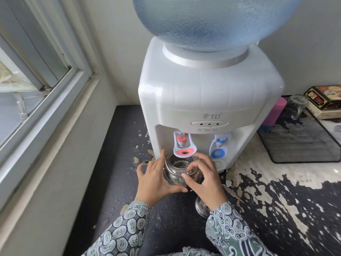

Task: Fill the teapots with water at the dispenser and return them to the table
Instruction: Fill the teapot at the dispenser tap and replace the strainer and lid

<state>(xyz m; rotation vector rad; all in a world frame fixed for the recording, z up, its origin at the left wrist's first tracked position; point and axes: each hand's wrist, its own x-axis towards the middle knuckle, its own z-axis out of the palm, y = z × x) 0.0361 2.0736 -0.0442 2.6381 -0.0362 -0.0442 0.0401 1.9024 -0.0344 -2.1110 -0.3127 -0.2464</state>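
Observation:
A small steel teapot (177,172) stands open under the red tap (181,140) of a white water dispenser (206,100), its strainer showing inside. My left hand (156,180) cups the pot's left side, index finger pointing up beside the tap lever. My right hand (204,179) curls around the pot's right side and rim. The teapot's steel lid (202,206) lies on the counter, partly hidden under my right wrist. A blue tap (219,143) sits to the right of the red one. A large blue water bottle (212,21) tops the dispenser.
The counter (118,182) is black with peeling white patches. A window and sill (46,100) run along the left. Right of the dispenser are a pink bottle (274,113), a glass mug (296,108), a black mesh tray (302,145) and a printed box (326,102).

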